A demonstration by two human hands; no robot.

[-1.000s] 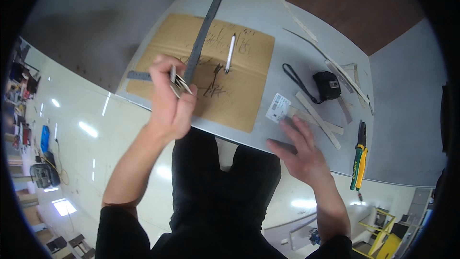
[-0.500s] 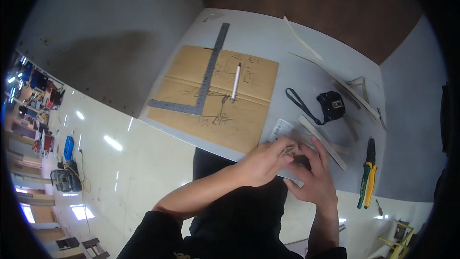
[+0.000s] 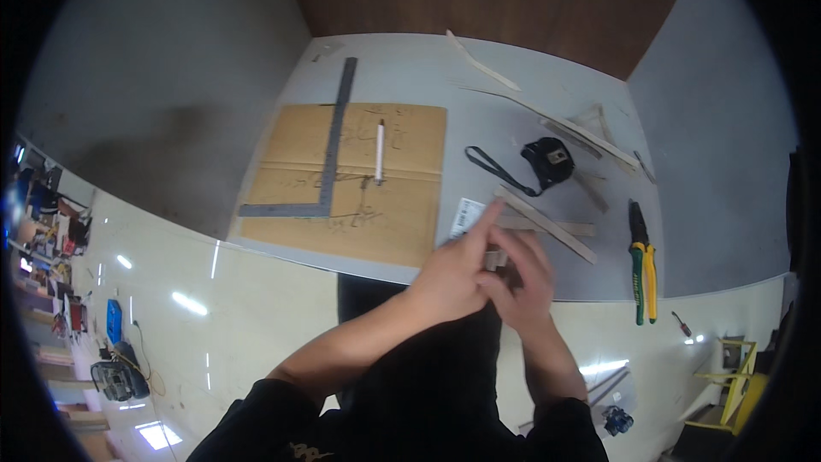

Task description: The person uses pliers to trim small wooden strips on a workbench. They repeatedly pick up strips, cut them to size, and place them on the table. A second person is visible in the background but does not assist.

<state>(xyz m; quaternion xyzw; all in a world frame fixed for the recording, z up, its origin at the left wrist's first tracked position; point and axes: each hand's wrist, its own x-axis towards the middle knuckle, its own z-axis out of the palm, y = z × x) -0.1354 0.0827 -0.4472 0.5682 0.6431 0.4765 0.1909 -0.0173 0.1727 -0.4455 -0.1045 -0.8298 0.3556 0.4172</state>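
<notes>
Still pinching small pale pieces, my left hand had come from the metal square to my curled right hand, whose own grip I couldn't tell.

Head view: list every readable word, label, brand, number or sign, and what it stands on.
No text reads clearly.
Cardboard: dark handwriting, too blurred.
White label: print too small.
Metal square: markings too small.
Green plier handle: lettering too small.
Black shirt: pale emblem, no legible words.
Held pale piece: no text visible.
</notes>
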